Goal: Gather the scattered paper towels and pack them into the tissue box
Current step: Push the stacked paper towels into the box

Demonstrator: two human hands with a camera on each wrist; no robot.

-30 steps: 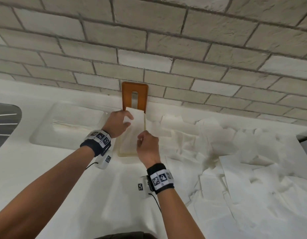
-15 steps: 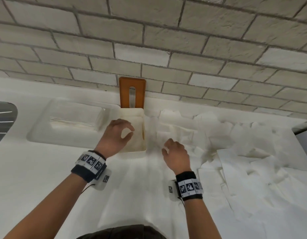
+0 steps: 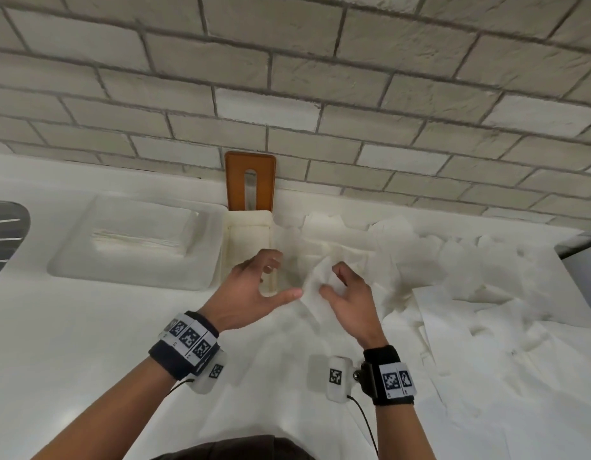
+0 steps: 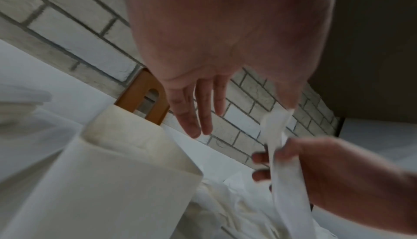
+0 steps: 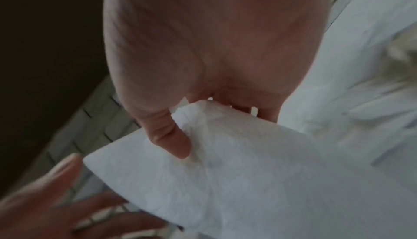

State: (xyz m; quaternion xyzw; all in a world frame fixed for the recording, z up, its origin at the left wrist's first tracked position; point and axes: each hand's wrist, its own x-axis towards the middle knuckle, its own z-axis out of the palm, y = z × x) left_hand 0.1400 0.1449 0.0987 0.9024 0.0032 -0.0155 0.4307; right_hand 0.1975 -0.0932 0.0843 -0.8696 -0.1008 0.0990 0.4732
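**One towel lifted beside the open tissue box**

Much is hard to read here. The scattered paper towels (image 3: 469,287) are white on a white counter (image 3: 71,343), so their edges blur into each other and no count can be made. The tissue box (image 3: 251,240) is partly covered by the left hand (image 3: 251,293), which hides its near end in the head view; in the left wrist view only a blurred corner of the box (image 4: 126,135) shows. What lies inside the box cannot be told. Both wrist views are soft and dim.

The box is a pale open tray standing against the brick wall (image 3: 287,78), just below an orange slotted lid (image 3: 250,180) that leans upright on the wall. Its long axis runs from the person toward the wall.

The right hand (image 3: 350,300) has thumb and fingers closed on one paper towel (image 3: 315,280), just right of the box and raised off the pile. In the right wrist view the thumb presses into the sheet (image 5: 225,171). The towel hangs crumpled, its length running roughly toward and away from the wall.

The left hand holds nothing, fingers loosely spread, its thumb tip close to the towel's edge; whether it touches is unclear.

A clear plastic tray (image 3: 134,247) lies left of the box
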